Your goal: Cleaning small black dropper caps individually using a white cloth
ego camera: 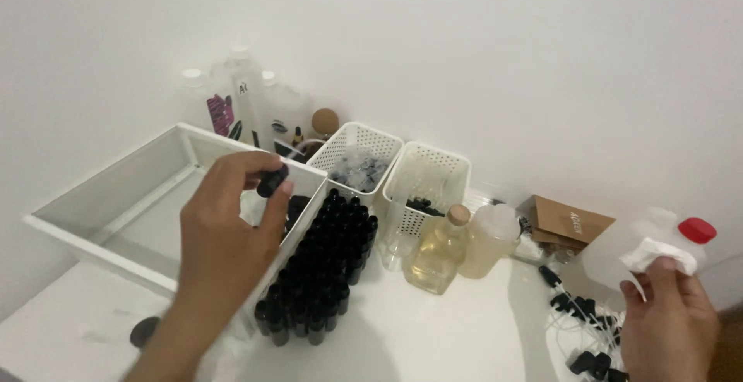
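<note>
hands over a crowded white table

left hand (224, 243), raised over the table's near edge, pinches a small black bottle (272, 181) between thumb and fingertips, just above the white tray (116, 196) and beside the block of black bottles (321, 262) standing in tight rows. right hand (669, 320), low at the right edge, closes its fingers on a crumpled white tissue (658, 256), pressed against a translucent jug with a red cap (696, 229). between the hands stand a corked glass bottle of pale yellow liquid (437, 254) and a cloudy plastic bottle (489, 239). two white perforated baskets (391, 169) sit behind them against the wall. black spray tops with thin tubes (580, 324) lie scattered near the right hand.
</note>
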